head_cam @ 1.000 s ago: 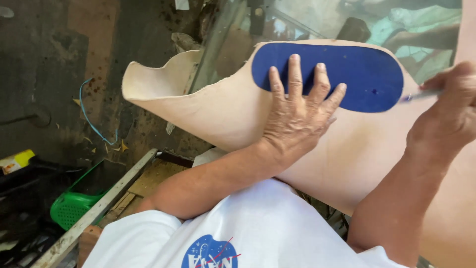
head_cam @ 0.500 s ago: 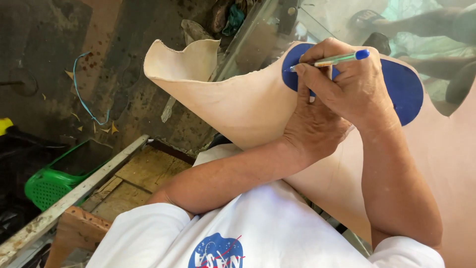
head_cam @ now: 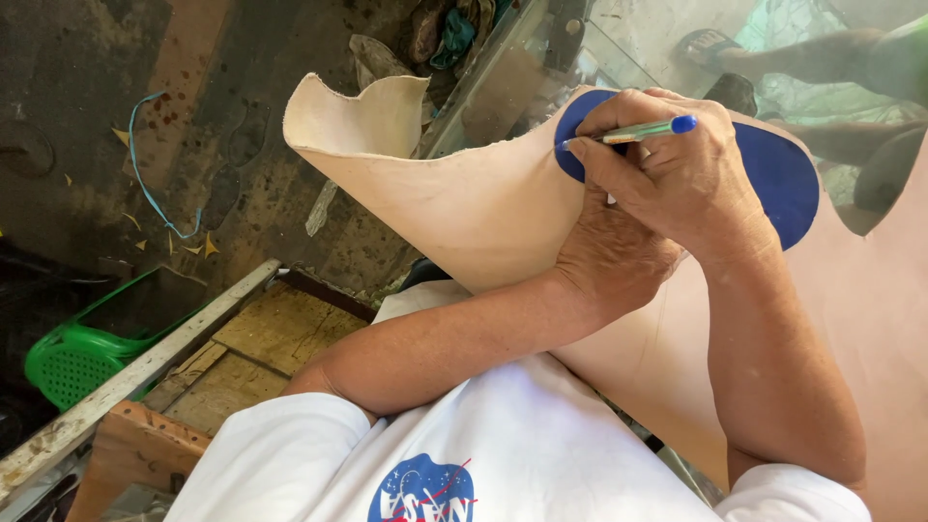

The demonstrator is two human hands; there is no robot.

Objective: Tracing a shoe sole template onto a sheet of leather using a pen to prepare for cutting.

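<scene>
A large sheet of tan leather (head_cam: 464, 203) lies across my lap, its far left edge curling up. On it rests a blue sole-shaped template (head_cam: 785, 179). My left hand (head_cam: 609, 259) presses down on the template and is mostly covered by my right hand (head_cam: 681, 179), which crosses over it. My right hand grips a green pen with a blue cap (head_cam: 643, 129). The pen's tip touches the leather at the template's left end.
A green plastic basket (head_cam: 68, 360) and a pale wooden rail (head_cam: 145, 372) sit on the floor at the lower left, with a blue cord (head_cam: 145, 188) on the dark ground beyond. Another person's leg and sandalled foot (head_cam: 773, 50) show at the top right.
My right hand has carried the pen from the template's right end around to its left end, crossing over my left hand. The left hand has stayed pressed on the template.
</scene>
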